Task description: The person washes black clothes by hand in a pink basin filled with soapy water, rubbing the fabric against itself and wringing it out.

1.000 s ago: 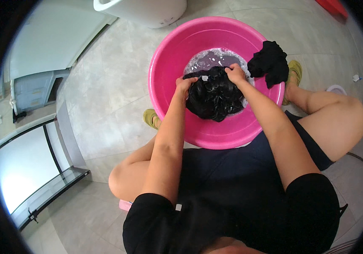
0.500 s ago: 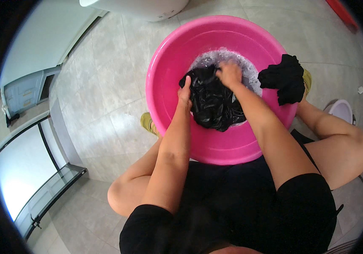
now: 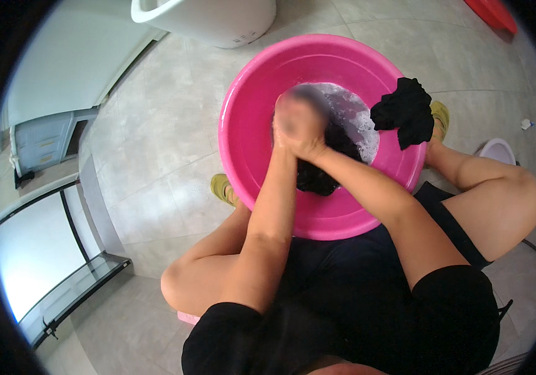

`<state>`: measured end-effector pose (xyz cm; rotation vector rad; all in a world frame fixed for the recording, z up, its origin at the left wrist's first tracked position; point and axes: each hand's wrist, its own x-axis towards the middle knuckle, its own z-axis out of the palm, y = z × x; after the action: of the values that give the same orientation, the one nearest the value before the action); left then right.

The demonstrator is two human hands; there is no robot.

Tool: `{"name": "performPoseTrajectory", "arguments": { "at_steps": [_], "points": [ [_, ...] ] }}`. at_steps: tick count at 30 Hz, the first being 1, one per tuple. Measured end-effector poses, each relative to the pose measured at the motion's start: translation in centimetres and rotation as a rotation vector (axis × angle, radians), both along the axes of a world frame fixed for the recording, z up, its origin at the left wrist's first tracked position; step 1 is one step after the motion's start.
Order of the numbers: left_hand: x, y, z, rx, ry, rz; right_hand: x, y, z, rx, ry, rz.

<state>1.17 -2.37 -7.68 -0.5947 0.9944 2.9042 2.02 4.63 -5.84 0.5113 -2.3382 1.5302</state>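
Note:
A round pink basin stands in front of me with sudsy water in its bottom. My left hand and my right hand are pressed together over its left-middle part, closed round a bunch of wet black cloth. The rest of that cloth hangs below them into the water. A blur over the fingers hides their tips and the gathered part of the cloth; the garment's kind cannot be made out. A second black cloth is draped over the basin's right rim, apart from both hands.
My bent legs flank the basin, with yellow-green slippers on my feet. A white tub stands beyond it on the grey tiled floor. A red basin is at the far right, a small white bowl by my right knee.
My right hand has moved left from the suds to meet my left hand. The black cloth, spread out before, is now bunched up between them. The view has shifted slightly.

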Motion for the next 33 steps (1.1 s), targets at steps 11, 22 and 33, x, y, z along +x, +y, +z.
{"name": "performPoseTrajectory", "arguments": {
  "at_steps": [11,22,33],
  "points": [
    [-0.8,0.6,2.4,-0.191,-0.133,0.027,2.2,-0.6,6.4,0.011,-0.052,-0.249],
    [1.7,-0.5,2.6,0.086,0.259,-0.095,3.1,-0.7,9.4,0.218,0.098,-0.182],
    [2.4,-4.9,12.8,-0.857,0.117,-0.239,-6.9,7.1,14.3,0.142,-0.636,0.517]
  ]
}}
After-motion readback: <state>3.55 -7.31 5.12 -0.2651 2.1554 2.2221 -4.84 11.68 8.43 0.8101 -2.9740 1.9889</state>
